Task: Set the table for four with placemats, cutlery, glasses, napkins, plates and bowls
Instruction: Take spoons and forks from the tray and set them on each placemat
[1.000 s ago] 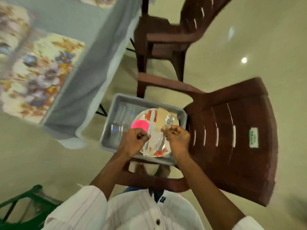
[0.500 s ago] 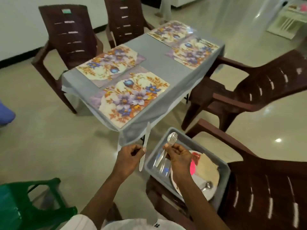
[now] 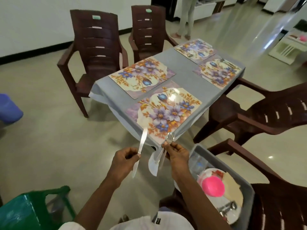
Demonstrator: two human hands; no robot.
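Holding a knife (image 3: 141, 146) by its handle, the left hand (image 3: 123, 161) pinches it between thumb and curled fingers. The blade points up to 12 o'clock. The right hand (image 3: 177, 156) is just beside it at 3 o'clock. It pinches a fork (image 3: 169, 139) with the prongs up. A second shiny handle seems to sit in the same pinch, but I cannot tell what it is.

Both hands are in the air, near the corner of the table (image 3: 182, 68), which lies at 12 o'clock from them. The table has a grey cloth and four flowery mats. The nearest placemat (image 3: 166, 112) is just past the fork's prongs.

A grey tub (image 3: 248, 209) sits on a brown chair (image 3: 282, 205) at 4 o'clock from the right hand. In it are a pink bowl (image 3: 213, 186), a white plate (image 3: 232, 218), a tan napkin (image 3: 234, 191) and some clear glasses (image 3: 197, 163). A green stool (image 3: 33, 211) stands at 8 o'clock from the left hand.
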